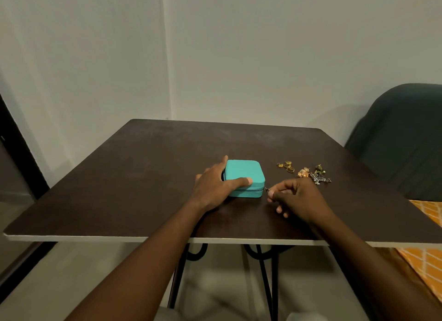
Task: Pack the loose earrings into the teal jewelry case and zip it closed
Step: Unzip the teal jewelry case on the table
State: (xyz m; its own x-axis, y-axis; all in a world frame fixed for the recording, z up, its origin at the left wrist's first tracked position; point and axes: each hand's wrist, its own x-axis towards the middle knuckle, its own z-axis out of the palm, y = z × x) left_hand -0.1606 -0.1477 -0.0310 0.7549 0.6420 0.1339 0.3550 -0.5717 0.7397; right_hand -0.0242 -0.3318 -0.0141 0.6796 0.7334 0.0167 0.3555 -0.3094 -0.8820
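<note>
My left hand [216,185] lies spread on the teal jewelry case [245,175], steadying it; my right hand [295,196] pinches the zipper pull [267,189]; earrings [305,171] wait beside

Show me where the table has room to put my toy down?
Bare room: the dark brown table left of the teal jewelry case, and behind it. Crowded: right of the case, by the loose earrings.
</note>
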